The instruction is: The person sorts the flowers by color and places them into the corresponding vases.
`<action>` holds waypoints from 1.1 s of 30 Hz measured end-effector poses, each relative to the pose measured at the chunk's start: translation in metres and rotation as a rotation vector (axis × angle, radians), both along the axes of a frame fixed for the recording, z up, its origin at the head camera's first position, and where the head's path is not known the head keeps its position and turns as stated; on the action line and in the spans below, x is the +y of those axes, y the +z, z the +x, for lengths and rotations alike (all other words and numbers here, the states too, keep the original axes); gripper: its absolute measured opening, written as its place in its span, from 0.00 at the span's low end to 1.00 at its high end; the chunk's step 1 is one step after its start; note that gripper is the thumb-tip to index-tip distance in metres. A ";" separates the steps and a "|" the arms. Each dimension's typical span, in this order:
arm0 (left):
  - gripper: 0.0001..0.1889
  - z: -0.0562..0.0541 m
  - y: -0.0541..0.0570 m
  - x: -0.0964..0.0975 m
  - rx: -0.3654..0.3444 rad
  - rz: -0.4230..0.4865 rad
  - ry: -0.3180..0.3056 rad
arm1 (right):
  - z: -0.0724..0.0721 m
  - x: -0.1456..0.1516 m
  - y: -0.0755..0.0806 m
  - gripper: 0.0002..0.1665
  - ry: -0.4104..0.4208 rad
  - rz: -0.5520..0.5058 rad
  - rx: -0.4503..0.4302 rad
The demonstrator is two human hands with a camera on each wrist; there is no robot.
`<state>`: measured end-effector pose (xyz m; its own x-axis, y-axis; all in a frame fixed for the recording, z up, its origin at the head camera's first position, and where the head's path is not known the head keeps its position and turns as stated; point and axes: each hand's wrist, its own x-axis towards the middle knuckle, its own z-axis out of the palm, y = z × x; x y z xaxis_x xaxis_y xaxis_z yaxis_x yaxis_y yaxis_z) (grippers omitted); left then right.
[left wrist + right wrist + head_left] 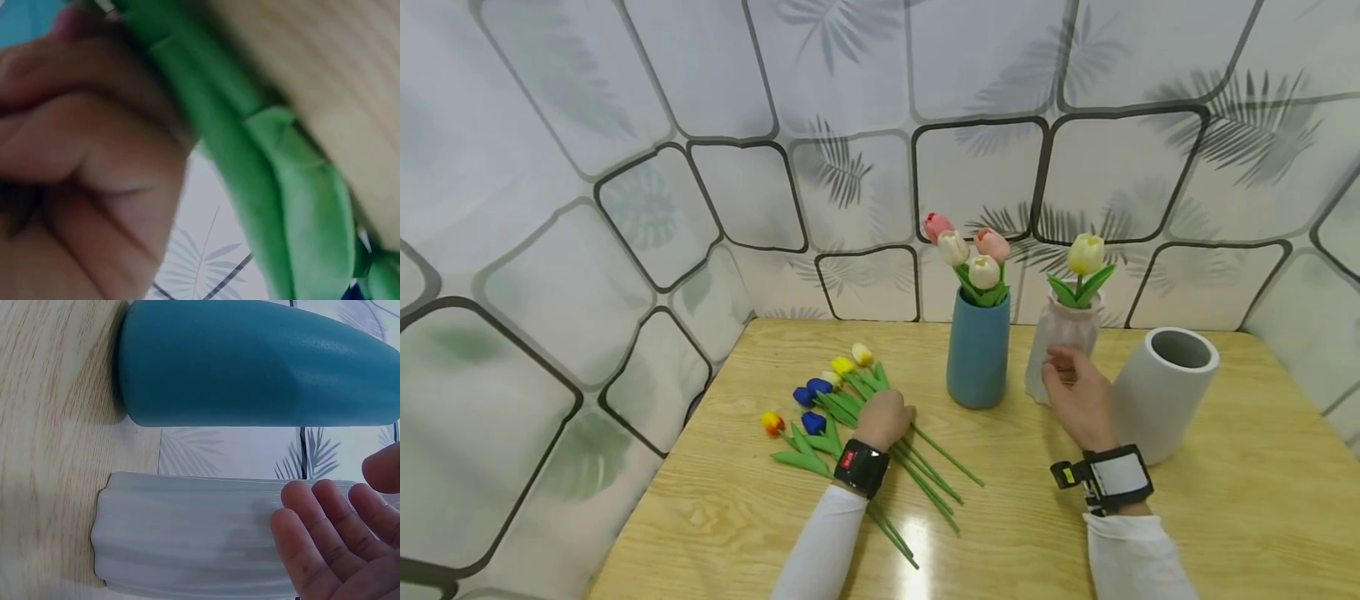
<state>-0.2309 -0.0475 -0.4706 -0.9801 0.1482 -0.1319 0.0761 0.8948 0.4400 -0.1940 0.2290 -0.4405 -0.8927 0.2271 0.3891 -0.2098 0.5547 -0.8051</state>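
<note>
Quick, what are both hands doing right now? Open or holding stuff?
Left hand: curled at the loose flowers, but can't tell whether it's holding any.
Right hand: open, holding nothing, by the wavy white vase.

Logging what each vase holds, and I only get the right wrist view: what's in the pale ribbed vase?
Observer: The head view shows one pale yellow tulip in it, bloom upward.
Operator: And the blue vase?
Observer: Four tulip blooms show above it, two pink and two white.
Operator: Where's the left hand?
Observer: At the loose tulips lying on the table, left of the blue vase in the head view.
</note>
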 end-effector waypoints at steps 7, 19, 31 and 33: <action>0.20 -0.004 -0.005 -0.002 -0.024 0.110 0.040 | -0.001 -0.001 -0.001 0.17 0.003 0.014 0.015; 0.13 -0.008 -0.005 -0.004 -0.378 0.780 0.005 | -0.001 0.000 -0.002 0.16 -0.013 0.026 0.024; 0.14 0.000 -0.010 0.029 -0.427 1.197 0.073 | 0.000 0.002 0.001 0.18 -0.002 0.015 0.005; 0.14 0.002 -0.010 0.035 -0.401 1.254 0.100 | -0.001 0.002 0.001 0.18 -0.001 0.018 0.005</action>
